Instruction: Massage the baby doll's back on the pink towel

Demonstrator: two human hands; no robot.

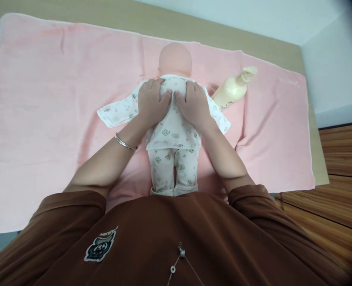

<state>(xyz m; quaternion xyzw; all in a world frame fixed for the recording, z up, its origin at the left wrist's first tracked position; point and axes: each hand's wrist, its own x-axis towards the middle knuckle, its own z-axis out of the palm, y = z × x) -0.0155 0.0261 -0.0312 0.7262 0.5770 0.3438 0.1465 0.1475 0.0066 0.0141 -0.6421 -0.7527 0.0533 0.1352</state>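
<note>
A baby doll (175,59) lies on its front, with the back of its bald head facing up. It wears a white printed top (176,119) and matching trousers (162,169). My left hand (153,101) rests on the left side of the doll's upper back, fingers over the shoulder and thumb near the spine. On the other side my right hand (195,103) mirrors it, the thumbs almost meeting at the middle. Both hands look spread against the cloth, though the fingertips are partly hidden. The sleeves stretch out to either side.
A pink towel (45,119) lies under the doll on a wooden table (223,29). Close to the doll's right-hand sleeve, a cream pump bottle (231,89) lies tilted on the towel. A white wall borders the table's far right, with brown wood panels (343,171) below.
</note>
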